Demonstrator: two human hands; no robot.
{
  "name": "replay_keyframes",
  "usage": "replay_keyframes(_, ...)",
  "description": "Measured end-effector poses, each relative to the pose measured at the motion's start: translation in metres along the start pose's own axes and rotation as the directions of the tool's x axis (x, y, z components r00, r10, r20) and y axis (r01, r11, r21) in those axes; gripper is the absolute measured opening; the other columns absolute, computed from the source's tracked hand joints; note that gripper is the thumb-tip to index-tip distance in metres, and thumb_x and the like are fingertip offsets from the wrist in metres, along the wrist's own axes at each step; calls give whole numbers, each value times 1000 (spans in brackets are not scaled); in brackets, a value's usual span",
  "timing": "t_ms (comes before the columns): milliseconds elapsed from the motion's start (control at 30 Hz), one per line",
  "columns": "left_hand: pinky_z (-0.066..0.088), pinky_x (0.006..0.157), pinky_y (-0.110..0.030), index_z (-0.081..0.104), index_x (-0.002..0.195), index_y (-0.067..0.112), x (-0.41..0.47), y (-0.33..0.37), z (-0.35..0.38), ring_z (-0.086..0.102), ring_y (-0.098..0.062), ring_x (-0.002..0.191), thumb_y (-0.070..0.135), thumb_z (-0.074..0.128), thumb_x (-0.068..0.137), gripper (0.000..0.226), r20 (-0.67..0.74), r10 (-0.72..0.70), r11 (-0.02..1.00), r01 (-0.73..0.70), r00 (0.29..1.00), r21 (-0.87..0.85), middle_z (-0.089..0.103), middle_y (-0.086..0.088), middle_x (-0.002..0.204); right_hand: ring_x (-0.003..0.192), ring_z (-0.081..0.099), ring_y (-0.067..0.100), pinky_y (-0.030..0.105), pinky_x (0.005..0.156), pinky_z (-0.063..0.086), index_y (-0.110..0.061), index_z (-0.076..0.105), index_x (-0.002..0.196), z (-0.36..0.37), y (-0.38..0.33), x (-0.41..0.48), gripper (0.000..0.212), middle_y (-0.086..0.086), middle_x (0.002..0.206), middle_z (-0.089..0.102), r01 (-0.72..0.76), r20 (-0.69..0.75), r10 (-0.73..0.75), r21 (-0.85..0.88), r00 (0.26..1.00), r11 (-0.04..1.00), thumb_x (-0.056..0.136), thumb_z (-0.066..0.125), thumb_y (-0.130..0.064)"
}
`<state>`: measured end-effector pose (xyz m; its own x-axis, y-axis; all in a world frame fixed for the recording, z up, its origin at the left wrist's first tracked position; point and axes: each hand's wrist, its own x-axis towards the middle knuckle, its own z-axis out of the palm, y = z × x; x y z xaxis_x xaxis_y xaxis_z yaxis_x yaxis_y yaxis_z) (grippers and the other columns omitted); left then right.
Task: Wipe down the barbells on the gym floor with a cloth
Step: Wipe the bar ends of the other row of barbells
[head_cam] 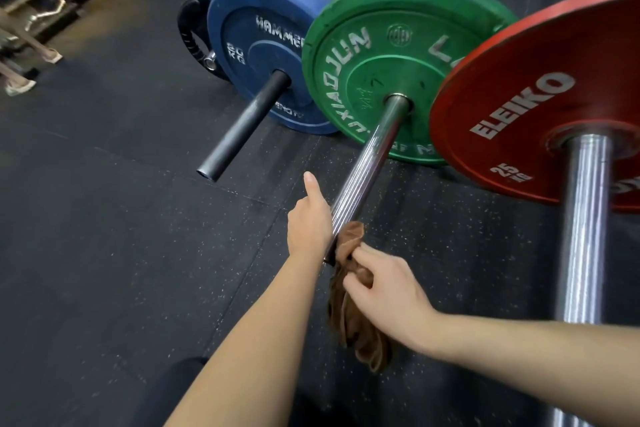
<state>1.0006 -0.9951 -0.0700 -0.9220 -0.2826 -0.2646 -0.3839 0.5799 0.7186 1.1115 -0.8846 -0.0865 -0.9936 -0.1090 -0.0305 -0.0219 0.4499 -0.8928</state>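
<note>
I'm on the middle barbell, at the chrome sleeve (370,163) jutting from the green plate (398,55). My right hand (384,288) pinches the brown cloth (353,326), bunched against the sleeve's near end, with the rest hanging. My left hand (310,218) lies against the sleeve's left side, thumb straight. Its fingers are hidden behind the bar, so I can't tell their grip. Next — wrap the cloth round and slide it toward the plate.

Cloth (360,340): brown towelling fabric, soft, matt.
Middle sleeve (367,177): chromed metal, glossy, grooved lengthwise (bright streaks along it).
Right sleeve (585,218): polished chrome, mirror-bright.
Left sleeve (242,128): dark metal, matt, smooth.
Blue plate (256,45), green plate (398,62), red plate (554,114): rubbery, matt, scuffed.
Floor (104,218): black speckled rubber, grainy.
</note>
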Motion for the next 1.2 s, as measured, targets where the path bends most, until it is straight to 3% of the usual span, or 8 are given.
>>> replay_keyframes(100,47,100,-52,60,81,-5,3,-2,-1,61,-41,109,70,1,97,97,-10,-8,1000,8,1000,-3,67,-23,103,70,54,13,38,64,49,-25,53,85,-15,2,29,10,-9,82,51,11,-91,-15,-51,996,999,87,56,-15)
replay_keyframes(200,47,101,-53,59,118,-6,0,1,-1,62,-38,106,67,-1,97,97,3,-3,1000,3,1000,0,62,-8,80,68,53,12,35,61,45,-19,55,81,-26,5,44,10,-8,79,51,-29,-114,16,-115,993,993,91,56,-14)
replay_keyframes(300,46,103,-53,52,142,2,-3,6,-3,61,-37,109,75,-10,72,117,37,14,1000,-15,999,8,69,-12,99,69,56,13,36,63,47,-18,53,76,-23,4,29,15,-4,75,54,2,-13,-4,-181,1000,984,89,59,-22)
replay_keyframes(433,47,97,-49,59,132,3,-4,7,-6,61,-30,99,73,-8,76,112,14,30,1000,-30,999,-6,68,-9,95,65,58,15,34,62,48,-20,55,67,-24,5,25,22,-3,62,58,-97,79,110,-153,991,983,85,61,-30)
replay_keyframes(533,43,72,-38,56,78,13,-6,7,-7,52,-24,73,65,3,103,78,-26,-2,999,1,1000,-33,55,-5,71,68,61,14,33,68,51,-23,62,76,-42,2,50,15,-7,67,62,-153,-113,137,-153,984,976,88,60,-31)
replay_keyframes(833,41,75,-37,54,74,8,-13,8,-3,51,-21,74,67,11,104,79,15,12,994,-10,1000,-106,56,-1,73,67,50,16,31,66,34,-21,44,65,-108,-33,129,32,-5,69,53,-225,-457,263,137,850,965,95,56,-22)
replay_keyframes(967,48,87,-40,71,98,29,-10,4,4,58,-14,85,83,32,83,68,13,8,925,-3,1000,-379,65,3,98,86,57,22,26,74,37,-20,60,83,-107,-37,141,14,-2,87,64,-214,-454,314,259,834,942,95,58,-27)
replay_keyframes(1200,37,113,-24,21,156,53,-20,17,-5,42,7,138,71,55,92,75,115,520,836,-477,846,-270,41,27,152,88,71,13,29,78,57,-21,74,91,-83,-46,139,20,-6,91,76,-82,-249,285,605,926,792,95,54,-24)
